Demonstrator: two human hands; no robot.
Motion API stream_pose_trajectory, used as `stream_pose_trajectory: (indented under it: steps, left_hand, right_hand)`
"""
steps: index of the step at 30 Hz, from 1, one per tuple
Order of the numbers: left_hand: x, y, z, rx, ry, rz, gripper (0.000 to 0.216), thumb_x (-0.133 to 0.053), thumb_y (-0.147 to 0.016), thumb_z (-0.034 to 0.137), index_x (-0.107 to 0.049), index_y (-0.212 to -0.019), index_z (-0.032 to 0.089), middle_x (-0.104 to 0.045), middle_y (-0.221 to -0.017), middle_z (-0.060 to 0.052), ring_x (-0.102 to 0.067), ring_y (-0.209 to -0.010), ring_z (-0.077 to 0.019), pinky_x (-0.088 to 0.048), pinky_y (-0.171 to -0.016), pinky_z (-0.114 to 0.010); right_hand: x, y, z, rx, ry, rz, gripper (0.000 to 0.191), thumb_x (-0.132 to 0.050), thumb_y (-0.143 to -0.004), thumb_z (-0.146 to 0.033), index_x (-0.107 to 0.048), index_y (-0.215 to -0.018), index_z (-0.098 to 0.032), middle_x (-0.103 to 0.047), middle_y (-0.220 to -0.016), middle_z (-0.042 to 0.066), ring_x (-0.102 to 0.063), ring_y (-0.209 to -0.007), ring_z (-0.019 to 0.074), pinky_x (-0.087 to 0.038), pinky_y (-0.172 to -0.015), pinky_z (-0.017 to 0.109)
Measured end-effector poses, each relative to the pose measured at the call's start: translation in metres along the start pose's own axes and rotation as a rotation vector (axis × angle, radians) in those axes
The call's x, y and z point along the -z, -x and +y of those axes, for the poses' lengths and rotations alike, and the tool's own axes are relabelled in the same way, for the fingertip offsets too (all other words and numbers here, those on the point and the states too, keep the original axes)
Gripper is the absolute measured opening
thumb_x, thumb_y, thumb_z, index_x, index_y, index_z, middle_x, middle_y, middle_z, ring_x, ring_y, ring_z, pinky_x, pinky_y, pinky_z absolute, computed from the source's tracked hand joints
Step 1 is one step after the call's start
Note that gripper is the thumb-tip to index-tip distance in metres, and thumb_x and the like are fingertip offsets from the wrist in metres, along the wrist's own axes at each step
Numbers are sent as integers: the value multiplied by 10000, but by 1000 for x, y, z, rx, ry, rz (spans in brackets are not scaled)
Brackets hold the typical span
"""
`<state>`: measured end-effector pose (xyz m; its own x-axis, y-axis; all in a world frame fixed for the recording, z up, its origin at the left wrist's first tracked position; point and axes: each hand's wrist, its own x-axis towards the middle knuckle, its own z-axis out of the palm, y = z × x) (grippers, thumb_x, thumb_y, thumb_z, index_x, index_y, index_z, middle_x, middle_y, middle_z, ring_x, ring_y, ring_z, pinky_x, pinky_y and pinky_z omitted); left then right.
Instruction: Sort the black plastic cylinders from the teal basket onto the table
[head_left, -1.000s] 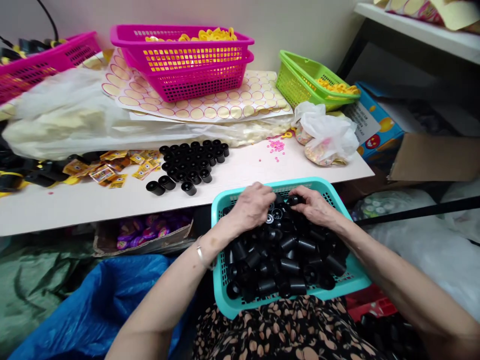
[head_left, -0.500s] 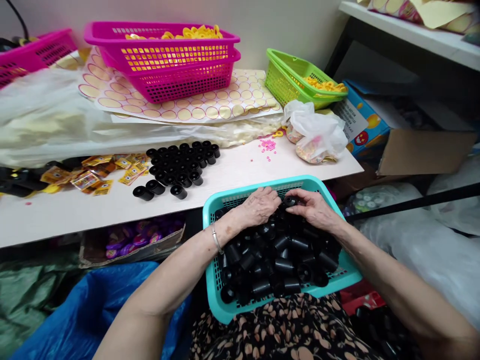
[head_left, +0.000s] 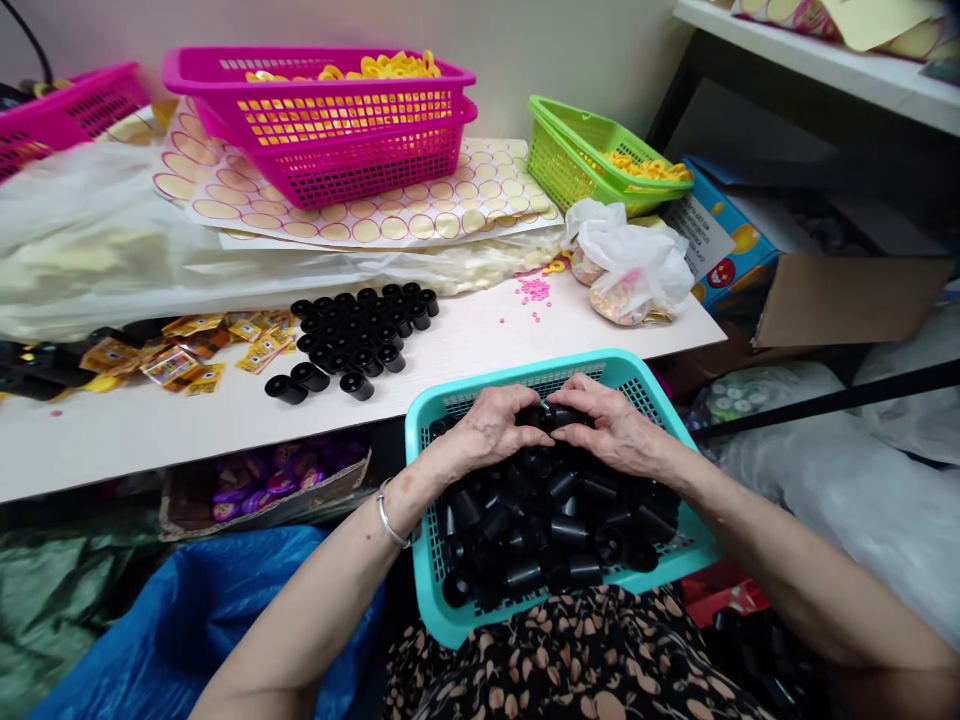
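Over the back part of a turquoise plastic basket (head_left: 427,560), my left hand (head_left: 499,425) pinches a black plastic cylinder (head_left: 529,416). My right hand (head_left: 611,425) grips another black cylinder (head_left: 568,416), and the two pieces meet end to end between my fingertips. Whether they are joined I cannot tell. Many loose black cylinders (head_left: 570,530) fill the basket below, lying at all angles. On the white table, a group of black cylinders (head_left: 352,335) stands mostly upright in close rows, left of the basket.
Small orange packets (head_left: 180,365) lie left of the rows. Behind are a magenta basket (head_left: 360,150) and a green basket (head_left: 570,165) with yellow rings, a white plastic bag (head_left: 637,260) and pink beads (head_left: 535,290). An open carton (head_left: 840,300) stands right; a blue bag (head_left: 202,600) hangs below left.
My hands have come together at the fingertips. The left now holds a black cylinder against the one in my right hand, which has turned to lie sideways.
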<state>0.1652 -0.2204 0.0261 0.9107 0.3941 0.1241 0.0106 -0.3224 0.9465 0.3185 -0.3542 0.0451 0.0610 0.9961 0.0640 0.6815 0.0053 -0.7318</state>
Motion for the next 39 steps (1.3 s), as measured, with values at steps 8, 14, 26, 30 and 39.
stream_pose_trajectory:
  steps: [8,14,26,30,39]
  left_hand:
    - [1,1,-4,-52,-81,-55,222,-747,-641,316,-715,-820,189,-660,-745,-22,-567,-682,-172,-416,-641,-256]
    - [0,-2,-2,54,-25,-149,323,-735,-650,344,-716,-910,153,-665,-794,-11,-576,-767,-180,-423,-703,-258]
    - [33,31,12,144,160,-83,385,-725,-680,274,-664,-1051,190,-636,-1002,-39,-565,-925,-167,-427,-849,-274]
    - [61,70,-18,126,251,600,447,-796,-565,230,-638,-980,179,-632,-895,-24,-583,-769,-127,-470,-730,-250]
    - [110,97,-83,312,-190,1412,478,-778,-496,309,-666,-917,111,-596,-700,17,-513,-610,-97,-436,-607,-235]
  right_hand:
    - [-1,2,-2,-19,131,-65,222,-543,-819,-178,-603,-1033,-167,-483,-916,55,-502,-858,186,-447,-786,345]
    - [-9,0,-4,60,161,-74,246,-532,-832,-181,-534,-1077,-197,-520,-966,70,-530,-906,208,-472,-793,373]
    - [-4,6,10,11,-22,94,576,-674,-753,-424,-425,-1242,-250,-477,-1237,86,-571,-941,213,-524,-794,364]
    - [14,18,35,-109,20,173,353,-626,-790,-401,-532,-1068,-204,-551,-1076,78,-570,-812,178,-500,-662,304]
    - [18,39,59,-245,93,72,271,-577,-811,-435,-545,-944,-201,-584,-885,52,-536,-783,190,-438,-661,307]
